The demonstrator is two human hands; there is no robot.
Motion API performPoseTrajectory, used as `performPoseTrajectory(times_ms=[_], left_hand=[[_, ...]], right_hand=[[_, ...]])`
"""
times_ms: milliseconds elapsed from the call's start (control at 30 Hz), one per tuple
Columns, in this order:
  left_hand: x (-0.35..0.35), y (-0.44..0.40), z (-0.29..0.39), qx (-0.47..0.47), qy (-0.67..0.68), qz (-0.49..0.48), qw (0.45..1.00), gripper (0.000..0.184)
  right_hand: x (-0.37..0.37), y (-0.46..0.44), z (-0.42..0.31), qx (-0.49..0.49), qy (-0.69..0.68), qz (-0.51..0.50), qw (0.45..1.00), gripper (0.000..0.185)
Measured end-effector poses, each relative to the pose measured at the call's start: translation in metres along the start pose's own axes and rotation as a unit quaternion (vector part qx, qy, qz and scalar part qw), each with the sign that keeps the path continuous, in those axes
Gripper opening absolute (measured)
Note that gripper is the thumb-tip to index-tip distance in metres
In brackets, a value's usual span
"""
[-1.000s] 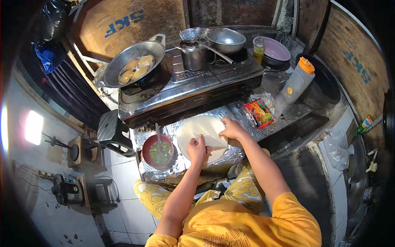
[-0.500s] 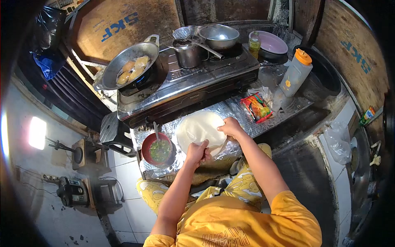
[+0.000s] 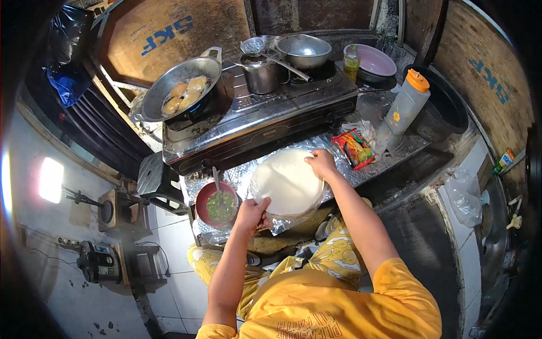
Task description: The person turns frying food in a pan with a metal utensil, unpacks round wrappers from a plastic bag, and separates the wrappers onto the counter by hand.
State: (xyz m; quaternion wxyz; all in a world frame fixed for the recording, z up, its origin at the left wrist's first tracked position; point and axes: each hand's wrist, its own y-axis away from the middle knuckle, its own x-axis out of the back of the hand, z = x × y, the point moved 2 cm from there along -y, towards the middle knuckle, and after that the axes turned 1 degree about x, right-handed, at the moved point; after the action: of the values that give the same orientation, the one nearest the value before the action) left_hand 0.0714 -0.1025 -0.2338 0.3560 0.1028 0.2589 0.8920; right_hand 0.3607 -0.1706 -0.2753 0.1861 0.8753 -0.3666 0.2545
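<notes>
A round, pale, thin wrapper sheet (image 3: 289,182) lies on the foil-covered surface (image 3: 234,176). At its lower left edge my left hand (image 3: 253,216) is closed, thumb against fingers, pinching the edge. My right hand (image 3: 322,165) pinches the sheet's upper right edge. Clear plastic shows around the sheet's lower rim. Left of the sheet stands a red bowl (image 3: 201,208) of chopped greens in liquid (image 3: 221,206), with a spoon (image 3: 216,177) leaning in it.
Behind is a gas stove (image 3: 265,133) with a wok (image 3: 148,106) of frying food, a pot (image 3: 263,79) and a metal bowl (image 3: 305,50). A red packet (image 3: 354,149) and an orange-capped bottle (image 3: 407,103) stand to the right.
My left hand has moved left and slightly down to the sheet's edge. The sheet now lies flatter and farther right, and my right hand has shifted slightly up and right.
</notes>
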Motion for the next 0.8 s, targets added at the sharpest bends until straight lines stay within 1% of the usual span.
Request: performPoseTrajectory(times_ms=[33,67,100,133,167,200,233,267,333,367,400,467,500,533,600,633,667,733,767,800], left_hand=[[0.0,-0.002,-0.001,0.001,0.0,0.0,1.0,0.041],[0.001,-0.006,-0.001,-0.047,-0.056,0.021,0.997,0.039],[0.003,-0.009,0.0,-0.095,-0.112,0.044,0.988,0.038],[0.0,-0.01,-0.003,-0.096,-0.111,0.047,0.988,0.038],[-0.006,-0.01,-0.009,-0.111,-0.07,0.068,0.989,0.038],[-0.012,-0.012,-0.014,-0.128,-0.029,0.089,0.987,0.04],[-0.014,-0.015,-0.022,-0.152,-0.016,0.091,0.984,0.04],[-0.02,-0.013,-0.025,-0.153,-0.016,0.091,0.984,0.04],[-0.033,-0.008,-0.034,-0.156,-0.009,0.163,0.974,0.039],[-0.037,-0.009,-0.044,-0.18,-0.043,0.186,0.965,0.038],[-0.039,-0.009,-0.051,-0.177,-0.044,0.184,0.966,0.038],[-0.043,-0.002,-0.05,-0.151,-0.182,0.194,0.952,0.035],[-0.044,0.003,-0.046,-0.133,-0.112,0.177,0.969,0.034],[-0.042,0.004,-0.041,-0.133,-0.112,0.176,0.969,0.034],[-0.025,0.004,-0.03,-0.195,-0.02,0.232,0.953,0.03],[-0.011,0.005,-0.02,-0.195,-0.104,0.252,0.942,0.028],[-0.002,0.001,-0.012,-0.222,-0.137,0.278,0.924,0.027],[0.01,0.001,0.01,-0.24,-0.21,0.284,0.904,0.026],[0.016,0.0,0.018,-0.24,-0.211,0.285,0.903,0.026],[0.02,-0.002,0.025,-0.248,-0.243,0.282,0.894,0.026]], right_hand=[[0.005,0.007,-0.01,0.014,-0.007,0.024,1.0,0.032],[0.006,0.009,-0.012,0.014,-0.008,0.024,1.0,0.032],[0.004,0.013,-0.013,-0.014,-0.065,-0.019,0.998,0.031],[0.001,0.016,-0.013,-0.041,-0.123,-0.062,0.99,0.03],[-0.002,0.019,-0.005,-0.04,-0.123,-0.064,0.99,0.03],[-0.007,0.025,0.005,-0.068,-0.239,-0.116,0.962,0.035],[-0.011,0.03,0.011,-0.094,-0.349,-0.167,0.917,0.042],[-0.015,0.04,0.013,-0.093,-0.348,-0.167,0.918,0.042],[-0.018,0.062,0.014,-0.06,-0.272,-0.097,0.956,0.063],[-0.017,0.07,0.012,-0.041,-0.231,-0.096,0.967,0.077],[-0.016,0.076,0.011,-0.045,-0.23,-0.096,0.967,0.077],[-0.005,0.092,-0.01,-0.016,-0.047,-0.028,0.998,0.084],[-0.01,0.092,-0.006,0.003,-0.035,-0.012,0.999,0.089],[-0.009,0.091,-0.006,0.002,-0.035,-0.012,0.999,0.089],[-0.006,0.087,-0.006,-0.017,-0.003,-0.017,1.0,0.086],[-0.007,0.086,-0.003,-0.017,-0.004,-0.017,1.0,0.086],[-0.01,0.085,0.001,-0.012,-0.009,-0.004,1.0,0.084],[-0.013,0.082,0.007,-0.004,-0.015,0.007,1.0,0.082],[-0.014,0.082,0.008,0.007,-0.026,0.012,1.0,0.081],[-0.014,0.082,0.01,0.017,-0.037,0.018,0.999,0.08]])
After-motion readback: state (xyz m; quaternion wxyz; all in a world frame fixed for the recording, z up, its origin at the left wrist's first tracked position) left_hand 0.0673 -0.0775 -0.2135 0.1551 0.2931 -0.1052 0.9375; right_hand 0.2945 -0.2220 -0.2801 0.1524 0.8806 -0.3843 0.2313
